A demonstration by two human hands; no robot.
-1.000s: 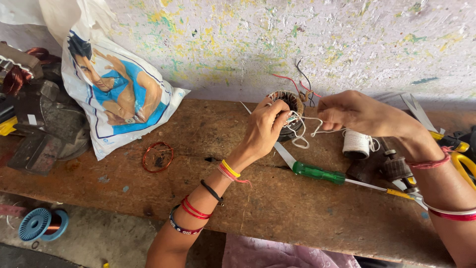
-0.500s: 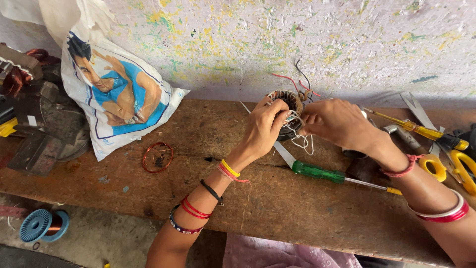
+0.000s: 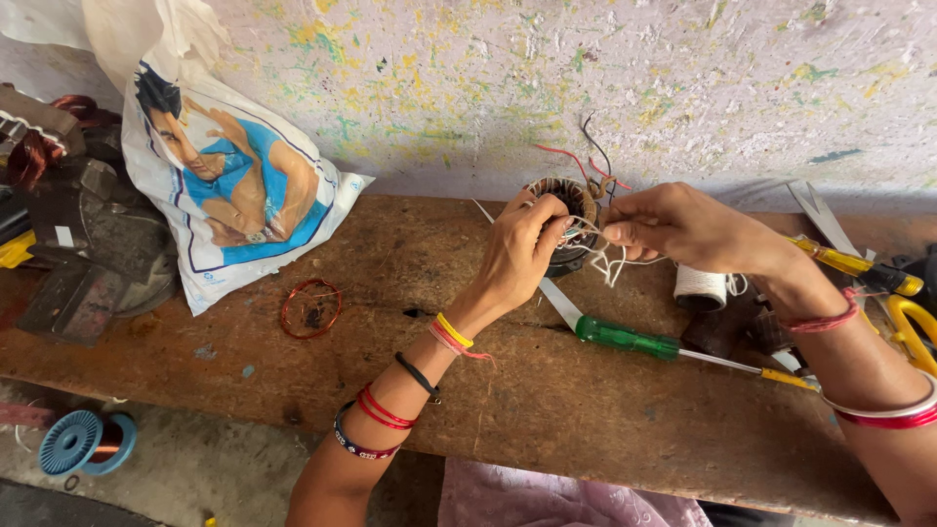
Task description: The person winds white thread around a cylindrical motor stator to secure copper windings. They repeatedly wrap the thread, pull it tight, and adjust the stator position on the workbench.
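Observation:
My left hand [image 3: 522,252] grips a small round motor stator [image 3: 576,203] with copper winding, held just above the wooden bench [image 3: 410,390]. Red and black lead wires stick up from it. My right hand [image 3: 673,224] is at the stator's right side, pinching white thread [image 3: 615,263] that hangs in loops below it. A spool of white thread [image 3: 701,287] stands on the bench under my right wrist.
A green-handled screwdriver [image 3: 625,338] lies on the bench. A yellow-handled screwdriver [image 3: 859,269] and yellow scissors [image 3: 913,327] sit at the right. A copper wire coil [image 3: 310,308], a printed plastic bag [image 3: 229,190], dark metal parts [image 3: 78,244] and a blue spool [image 3: 78,441] are at the left.
My right hand has moved left from the thread spool to the stator and now pinches the thread right beside it. My left hand keeps holding the stator.

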